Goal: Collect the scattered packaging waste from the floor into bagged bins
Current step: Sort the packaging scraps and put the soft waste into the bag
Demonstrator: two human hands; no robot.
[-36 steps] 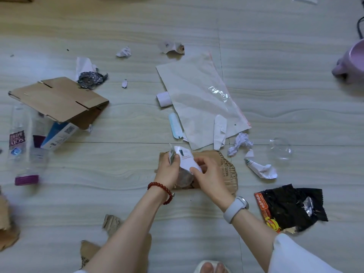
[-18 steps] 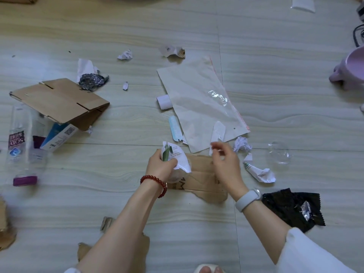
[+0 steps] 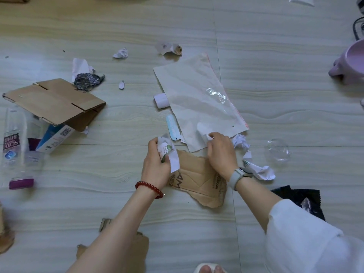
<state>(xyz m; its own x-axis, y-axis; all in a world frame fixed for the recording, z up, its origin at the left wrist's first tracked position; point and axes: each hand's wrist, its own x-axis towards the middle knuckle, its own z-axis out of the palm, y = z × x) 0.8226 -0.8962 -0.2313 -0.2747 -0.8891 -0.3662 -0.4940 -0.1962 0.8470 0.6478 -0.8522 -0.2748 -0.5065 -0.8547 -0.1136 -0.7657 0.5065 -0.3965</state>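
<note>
Packaging waste lies scattered over the tiled floor. My left hand (image 3: 157, 160) grips a bundle of crumpled white paper (image 3: 170, 154) with green print. My right hand (image 3: 221, 152) reaches forward and pinches a white paper strip (image 3: 202, 129) lying on the large translucent plastic bag (image 3: 197, 99). A torn brown cardboard piece (image 3: 201, 184) lies under both hands. Crumpled white scraps (image 3: 240, 141) (image 3: 260, 171) sit just right of my right hand. A light blue label (image 3: 173, 130) lies beside the bag.
A flattened cardboard box (image 3: 55, 101) and a clear bottle with purple cap (image 3: 13, 148) lie at left, a foil ball (image 3: 87, 80) behind. A black snack wrapper (image 3: 301, 198) and a clear plastic lid (image 3: 278, 151) are at right. A pink container (image 3: 352, 64) stands far right.
My right hand left the paper bundle and moved forward and right onto the white strip on the plastic bag. My left hand keeps the bundle.
</note>
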